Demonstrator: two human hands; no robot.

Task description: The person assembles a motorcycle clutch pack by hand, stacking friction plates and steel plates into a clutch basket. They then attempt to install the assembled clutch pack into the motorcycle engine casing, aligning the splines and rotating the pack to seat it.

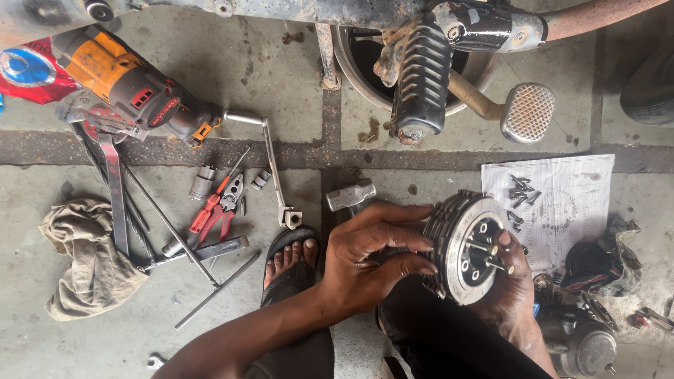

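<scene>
Both my hands hold a round metal clutch assembly (467,245) with stacked plates and several studs on its face. My left hand (372,256) grips its stacked plates from the left, fingers spread over the edge. My right hand (509,291) cradles it from below and behind on the right. It is held above my lap, tilted so its face points right. A hammer (351,195) lies on the floor just above my left hand.
A motorcycle footpeg (421,74) and brake pedal (528,111) hang overhead. A paper sheet (562,210) carries several bolts. An orange power drill (133,88), red pliers (217,207), a kick lever (274,168), rods, a rag (88,256) and my sandalled foot (289,256) lie left.
</scene>
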